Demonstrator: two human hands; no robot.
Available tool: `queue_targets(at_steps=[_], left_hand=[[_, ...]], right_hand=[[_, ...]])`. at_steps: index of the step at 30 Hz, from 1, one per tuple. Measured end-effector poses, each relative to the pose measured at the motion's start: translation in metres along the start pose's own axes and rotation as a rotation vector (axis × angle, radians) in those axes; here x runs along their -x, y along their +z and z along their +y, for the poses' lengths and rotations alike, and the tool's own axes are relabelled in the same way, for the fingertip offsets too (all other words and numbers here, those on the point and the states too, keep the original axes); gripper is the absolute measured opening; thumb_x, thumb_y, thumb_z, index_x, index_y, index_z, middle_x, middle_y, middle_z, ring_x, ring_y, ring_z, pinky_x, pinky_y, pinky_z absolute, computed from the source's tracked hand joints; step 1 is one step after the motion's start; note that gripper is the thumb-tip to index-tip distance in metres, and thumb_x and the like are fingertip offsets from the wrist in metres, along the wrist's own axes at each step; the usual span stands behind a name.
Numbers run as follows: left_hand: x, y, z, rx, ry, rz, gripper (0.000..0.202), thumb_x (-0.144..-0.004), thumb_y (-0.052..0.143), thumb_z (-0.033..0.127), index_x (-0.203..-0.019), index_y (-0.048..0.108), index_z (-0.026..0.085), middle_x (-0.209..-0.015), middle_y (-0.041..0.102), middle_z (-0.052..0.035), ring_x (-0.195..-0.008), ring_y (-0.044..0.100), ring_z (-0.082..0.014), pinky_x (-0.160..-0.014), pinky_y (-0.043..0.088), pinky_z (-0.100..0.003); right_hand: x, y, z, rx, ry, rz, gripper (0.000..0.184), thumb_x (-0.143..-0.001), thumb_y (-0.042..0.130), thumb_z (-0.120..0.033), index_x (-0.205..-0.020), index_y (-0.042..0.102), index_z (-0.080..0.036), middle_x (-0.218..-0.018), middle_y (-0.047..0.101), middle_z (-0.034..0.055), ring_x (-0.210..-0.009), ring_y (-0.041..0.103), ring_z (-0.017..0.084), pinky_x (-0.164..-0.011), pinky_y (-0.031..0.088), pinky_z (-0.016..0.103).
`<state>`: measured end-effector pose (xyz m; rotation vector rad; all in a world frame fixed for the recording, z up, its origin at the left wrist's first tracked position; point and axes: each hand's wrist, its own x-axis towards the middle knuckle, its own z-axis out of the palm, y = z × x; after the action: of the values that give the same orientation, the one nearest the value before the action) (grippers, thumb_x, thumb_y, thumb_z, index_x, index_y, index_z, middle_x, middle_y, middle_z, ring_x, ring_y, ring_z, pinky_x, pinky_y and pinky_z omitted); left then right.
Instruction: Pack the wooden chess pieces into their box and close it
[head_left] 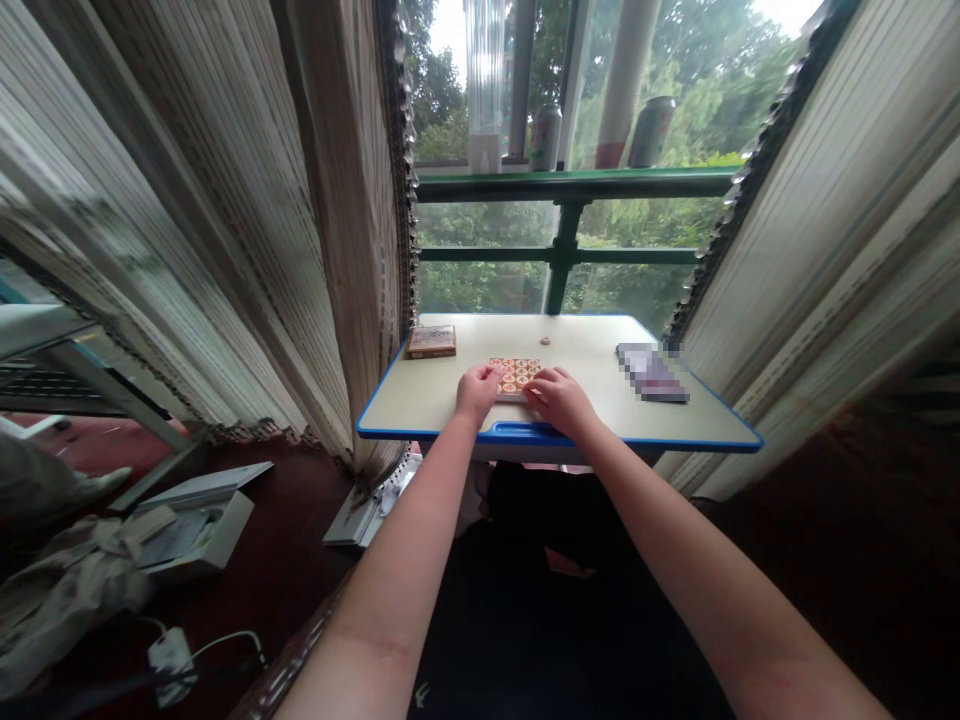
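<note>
A small shallow box of Chinese chess pieces (516, 377), round and pale with red and dark characters, lies near the front edge of the table between my hands. At its left side, my left hand (478, 392) has thumb and fingertips pinched together; what is between them is too small to make out. My right hand (561, 400) bends its fingers over the right front corner of the box, touching it, with the thumb by the front wall. One loose chess piece (545, 340) sits farther back on the table.
The pale table (450, 412) has a blue rim and a blue pen groove (525, 430). A brown flat box (431, 341) lies back left, a dark blurred packet (651, 373) at right. Curtains flank the window; cans stand on its ledge. An open white box (199, 535) rests on the floor.
</note>
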<state>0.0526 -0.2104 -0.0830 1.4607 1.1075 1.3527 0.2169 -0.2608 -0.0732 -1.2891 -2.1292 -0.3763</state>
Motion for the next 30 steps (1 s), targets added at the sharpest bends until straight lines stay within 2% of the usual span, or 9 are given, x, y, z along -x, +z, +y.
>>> queue_targets(at_steps=[10, 13, 16, 18, 20, 21, 24, 27, 30], left_hand=[[0.002, 0.001, 0.001, -0.142, 0.004, 0.006, 0.029, -0.077, 0.055, 0.041, -0.07, 0.064, 0.014, -0.066, 0.066, -0.0018, -0.064, 0.06, -0.014, -0.062, 0.046, -0.023], [0.001, 0.0, 0.001, -0.208, 0.001, 0.012, 0.03, -0.079, 0.052, 0.041, -0.075, 0.065, 0.014, -0.074, 0.068, -0.0045, -0.074, 0.063, -0.0169, -0.07, 0.048, -0.026], [-0.004, 0.001, 0.003, -0.291, 0.004, 0.026, 0.029, -0.08, 0.052, 0.039, -0.085, 0.066, 0.014, -0.098, 0.068, -0.0102, -0.1, 0.06, -0.0221, -0.091, 0.045, -0.032], [-0.009, 0.003, 0.005, -0.342, 0.003, 0.027, 0.03, -0.08, 0.055, 0.037, -0.095, 0.066, 0.014, -0.118, 0.062, -0.0144, -0.123, 0.048, -0.0262, -0.106, 0.033, -0.037], [-0.013, 0.005, 0.008, -0.404, -0.02, -0.007, 0.038, -0.08, 0.057, 0.039, -0.109, 0.064, 0.015, -0.135, 0.05, -0.016, -0.137, 0.031, -0.031, -0.113, 0.021, -0.042], [-0.014, 0.005, 0.009, -0.451, -0.033, -0.046, 0.046, -0.079, 0.058, 0.043, -0.116, 0.061, 0.017, -0.142, 0.042, -0.0153, -0.14, 0.023, -0.0338, -0.114, 0.017, -0.044], [-0.011, 0.003, 0.014, -0.647, -0.018, -0.228, 0.084, -0.064, 0.068, 0.06, -0.137, 0.043, 0.026, -0.156, 0.014, -0.0099, -0.141, 0.008, -0.0424, -0.114, 0.015, -0.051], [-0.005, 0.001, 0.017, -0.791, 0.066, -0.349, 0.115, -0.045, 0.077, 0.064, -0.144, 0.028, 0.031, -0.158, 0.0, -0.0093, -0.14, 0.008, -0.0447, -0.113, 0.015, -0.053], [-0.004, 0.002, 0.017, -0.846, 0.054, -0.326, 0.114, -0.048, 0.077, 0.061, -0.145, 0.028, 0.026, -0.157, 0.005, -0.0132, -0.14, 0.019, -0.0395, -0.113, 0.021, -0.047]], right_hand=[[0.001, -0.001, 0.0, -0.049, -0.028, 0.045, 0.018, -0.084, 0.056, -0.023, -0.074, 0.07, -0.02, -0.082, 0.065, 0.007, -0.074, 0.051, 0.018, -0.075, 0.046, 0.031], [0.003, -0.003, 0.0, -0.103, 0.025, 0.085, 0.017, -0.085, 0.054, -0.024, -0.078, 0.07, -0.021, -0.084, 0.065, 0.0069, -0.079, 0.054, 0.019, -0.08, 0.046, 0.033], [0.001, -0.003, 0.007, -0.183, 0.149, 0.134, 0.017, -0.084, 0.053, -0.023, -0.084, 0.07, -0.02, -0.087, 0.065, 0.0066, -0.085, 0.058, 0.02, -0.084, 0.046, 0.034], [-0.005, -0.002, 0.017, -0.196, 0.261, 0.093, 0.02, -0.084, 0.051, -0.022, -0.09, 0.07, -0.019, -0.09, 0.065, 0.0066, -0.087, 0.059, 0.019, -0.085, 0.047, 0.033], [-0.015, 0.001, 0.03, -0.142, 0.361, -0.024, 0.025, -0.085, 0.048, -0.02, -0.098, 0.069, -0.019, -0.096, 0.064, 0.0072, -0.09, 0.06, 0.018, -0.086, 0.046, 0.031], [-0.02, 0.003, 0.038, -0.09, 0.399, -0.096, 0.028, -0.085, 0.046, -0.019, -0.102, 0.068, -0.019, -0.102, 0.064, 0.0073, -0.094, 0.06, 0.018, -0.089, 0.045, 0.03], [-0.035, 0.014, 0.06, -0.024, 0.443, -0.155, 0.036, -0.084, 0.045, -0.015, -0.114, 0.064, -0.018, -0.118, 0.06, 0.0106, -0.109, 0.055, 0.021, -0.099, 0.039, 0.033], [-0.045, 0.026, 0.08, 0.048, 0.49, -0.183, 0.049, -0.082, 0.047, -0.016, -0.13, 0.052, -0.013, -0.136, 0.049, 0.0146, -0.125, 0.042, 0.029, -0.107, 0.029, 0.041], [-0.053, 0.037, 0.096, 0.098, 0.534, -0.238, 0.059, -0.082, 0.047, -0.02, -0.139, 0.04, -0.006, -0.142, 0.043, 0.0183, -0.132, 0.033, 0.032, -0.11, 0.023, 0.045]])
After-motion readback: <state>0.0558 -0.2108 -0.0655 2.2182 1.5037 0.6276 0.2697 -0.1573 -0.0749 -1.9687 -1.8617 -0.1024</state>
